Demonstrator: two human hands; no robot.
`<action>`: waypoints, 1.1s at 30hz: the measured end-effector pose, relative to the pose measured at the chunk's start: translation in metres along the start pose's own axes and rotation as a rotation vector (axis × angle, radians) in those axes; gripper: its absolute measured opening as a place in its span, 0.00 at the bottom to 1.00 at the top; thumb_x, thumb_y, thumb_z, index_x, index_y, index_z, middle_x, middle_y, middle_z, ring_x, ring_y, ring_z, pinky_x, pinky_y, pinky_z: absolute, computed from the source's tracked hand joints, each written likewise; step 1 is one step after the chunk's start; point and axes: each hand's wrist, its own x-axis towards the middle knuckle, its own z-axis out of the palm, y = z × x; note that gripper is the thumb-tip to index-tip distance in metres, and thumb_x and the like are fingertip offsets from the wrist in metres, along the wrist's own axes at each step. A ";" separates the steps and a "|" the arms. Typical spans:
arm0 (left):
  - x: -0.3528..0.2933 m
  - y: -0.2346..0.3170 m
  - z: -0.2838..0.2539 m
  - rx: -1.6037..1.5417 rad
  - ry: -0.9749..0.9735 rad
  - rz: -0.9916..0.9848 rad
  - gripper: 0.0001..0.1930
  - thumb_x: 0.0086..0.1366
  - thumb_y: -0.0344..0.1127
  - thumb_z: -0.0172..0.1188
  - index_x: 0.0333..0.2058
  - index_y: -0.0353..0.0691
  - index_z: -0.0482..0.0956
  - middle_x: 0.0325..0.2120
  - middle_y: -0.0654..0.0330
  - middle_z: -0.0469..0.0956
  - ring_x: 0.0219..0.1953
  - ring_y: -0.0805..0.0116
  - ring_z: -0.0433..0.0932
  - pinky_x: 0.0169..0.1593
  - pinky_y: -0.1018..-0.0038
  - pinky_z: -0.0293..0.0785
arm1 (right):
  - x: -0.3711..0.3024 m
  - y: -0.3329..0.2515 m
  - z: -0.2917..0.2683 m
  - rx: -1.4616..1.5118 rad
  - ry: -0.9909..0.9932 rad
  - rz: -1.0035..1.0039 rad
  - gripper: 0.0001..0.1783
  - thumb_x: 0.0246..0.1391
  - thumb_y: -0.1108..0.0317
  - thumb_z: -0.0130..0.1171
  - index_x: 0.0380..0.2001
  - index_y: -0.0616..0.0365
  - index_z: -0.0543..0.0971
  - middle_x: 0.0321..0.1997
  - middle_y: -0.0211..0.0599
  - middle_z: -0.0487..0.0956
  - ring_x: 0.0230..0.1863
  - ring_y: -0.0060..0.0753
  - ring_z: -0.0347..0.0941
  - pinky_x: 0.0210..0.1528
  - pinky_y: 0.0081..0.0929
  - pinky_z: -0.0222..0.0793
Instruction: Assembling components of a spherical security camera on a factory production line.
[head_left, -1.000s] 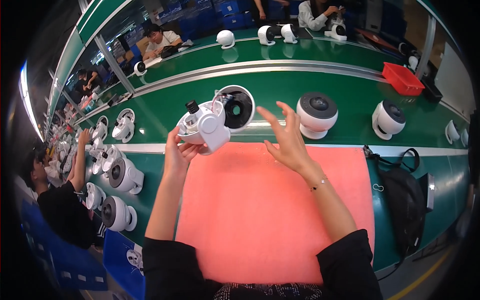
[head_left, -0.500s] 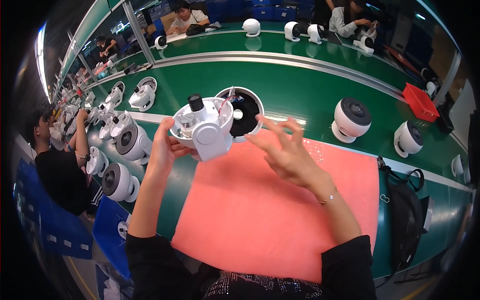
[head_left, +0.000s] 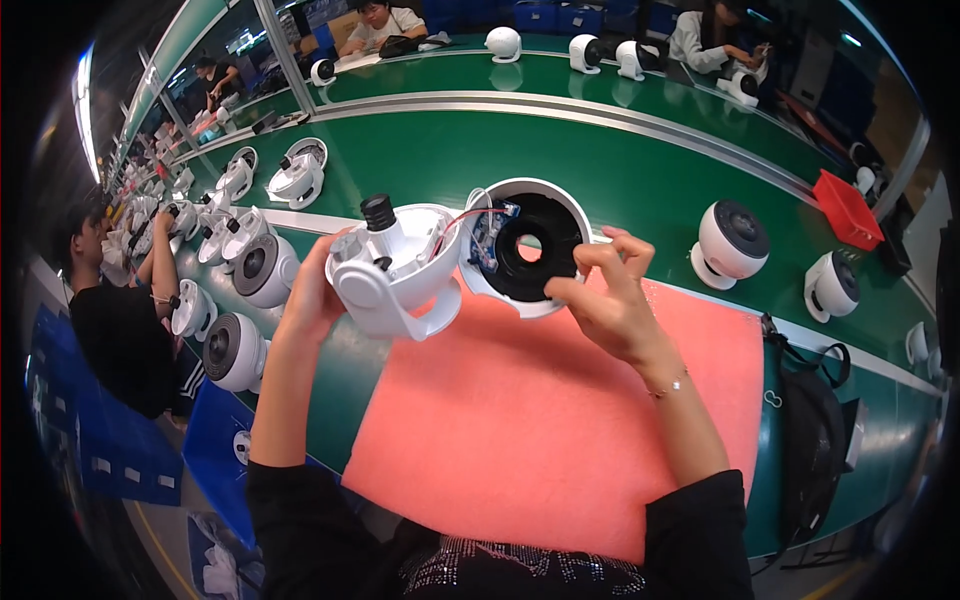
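Observation:
A round white fan stands opened into two halves above the pink mat [head_left: 540,430]. My left hand [head_left: 316,290] is closed around the side of the white rear half [head_left: 385,290], which has a stand, a motor housing and a black knob-like part on top. To its right, my right hand [head_left: 622,300] grips the rim of the round front shell [head_left: 556,225], thumb inside and fingers curled at the outer edge. That shell has a black inside with a central hole and a blue circuit board [head_left: 487,240]. Thin red and dark wires [head_left: 462,218] link the halves.
Finished-looking white fans [head_left: 733,243] stand on the green belt at right, beside a red tray [head_left: 846,208]. Opened and closed fans [head_left: 236,352] crowd the left, near a co-worker [head_left: 115,310]. A black bag [head_left: 810,440] lies at the mat's right edge.
The front shell has swung right and wider apart from the rear half, baring its board and wires. My right hand, spread beside it before, has closed on its rim. The rear half has tilted.

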 end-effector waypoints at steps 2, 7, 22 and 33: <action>0.003 -0.006 -0.012 -0.058 -0.051 -0.067 0.22 0.59 0.50 0.50 0.44 0.38 0.73 0.35 0.58 0.78 0.38 0.68 0.77 0.44 0.71 0.73 | 0.013 -0.010 -0.014 0.225 0.082 -0.069 0.17 0.31 0.79 0.63 0.27 0.43 0.77 0.39 0.29 0.64 0.44 0.39 0.55 0.56 0.43 0.60; 0.027 -0.032 -0.028 0.104 -0.410 -0.486 0.15 0.64 0.39 0.50 0.44 0.35 0.75 0.37 0.59 0.78 0.37 0.72 0.78 0.42 0.76 0.76 | 0.031 -0.047 -0.040 0.943 -0.162 0.043 0.25 0.35 0.76 0.64 0.42 0.56 0.71 0.41 0.40 0.72 0.41 0.42 0.70 0.40 0.31 0.67; -0.049 -0.067 -0.002 0.478 -0.589 0.194 0.14 0.63 0.35 0.47 0.42 0.33 0.75 0.33 0.57 0.77 0.36 0.71 0.74 0.39 0.77 0.70 | 0.044 -0.111 -0.021 0.912 -0.915 0.440 0.23 0.44 0.54 0.64 0.34 0.63 0.74 0.24 0.41 0.73 0.24 0.37 0.73 0.27 0.26 0.68; -0.151 -0.112 -0.079 0.489 -0.256 0.277 0.15 0.59 0.31 0.48 0.40 0.25 0.72 0.53 0.30 0.60 0.50 0.44 0.72 0.51 0.68 0.67 | 0.042 -0.103 0.024 0.957 -0.955 0.583 0.22 0.40 0.54 0.67 0.30 0.64 0.76 0.20 0.41 0.74 0.20 0.35 0.71 0.26 0.25 0.66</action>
